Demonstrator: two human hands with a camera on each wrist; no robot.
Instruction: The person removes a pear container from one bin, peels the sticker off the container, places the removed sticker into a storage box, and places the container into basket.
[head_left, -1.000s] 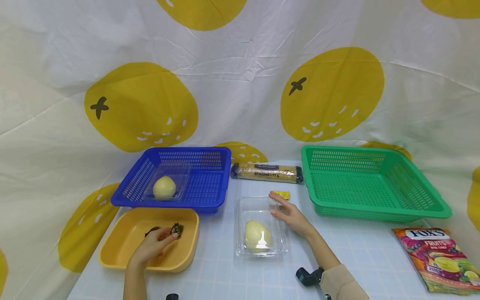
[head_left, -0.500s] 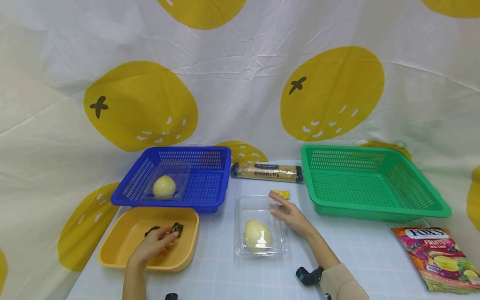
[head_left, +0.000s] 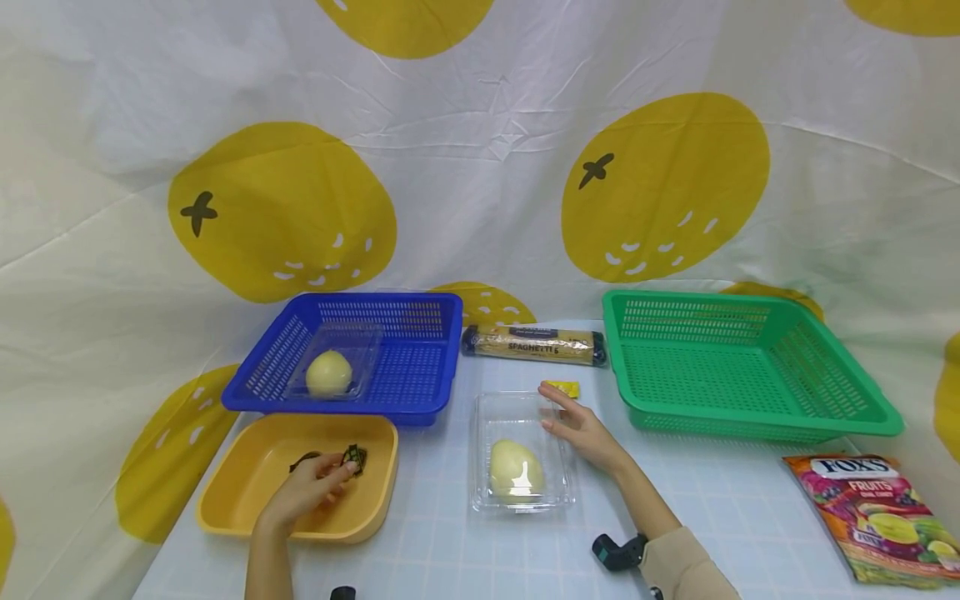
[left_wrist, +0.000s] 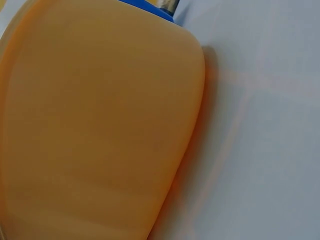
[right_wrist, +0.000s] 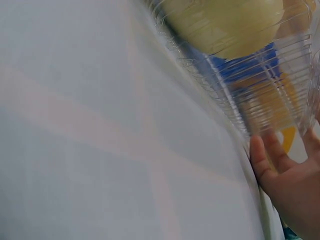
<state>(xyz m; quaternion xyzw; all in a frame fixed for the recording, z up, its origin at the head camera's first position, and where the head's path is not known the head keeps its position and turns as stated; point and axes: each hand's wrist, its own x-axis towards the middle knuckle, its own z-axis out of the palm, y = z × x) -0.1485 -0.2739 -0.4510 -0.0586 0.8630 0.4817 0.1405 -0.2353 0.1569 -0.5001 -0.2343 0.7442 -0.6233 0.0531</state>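
Note:
In the head view my left hand (head_left: pixel 306 493) reaches into the orange tub (head_left: pixel 225 500), thumb and fingertips pinching a small black-and-green patterned piece (head_left: pixel 353 458). Another dark bit shows behind the knuckles, and the palm hides what lies below. My right hand (head_left: pixel 588 435) rests its extended fingers against the right side of a clear plastic clamshell box (head_left: pixel 510 414). Inside that box lies a pale yellow, rounded thing (head_left: pixel 516 472) that looks like a peeled onion. The right wrist view shows the fingertips (right_wrist: pixel 259 150) at the ribbed wall of the box.
A blue basket (head_left: pixel 416 408) behind the tub holds a similar clear box with a pale round thing. At the back lie a spaghetti pack (head_left: pixel 536 345) and a small yellow packet (head_left: pixel 566 389). Rightward stand a green basket (head_left: pixel 757 423) and a Fox's candy bag (head_left: pixel 873 521).

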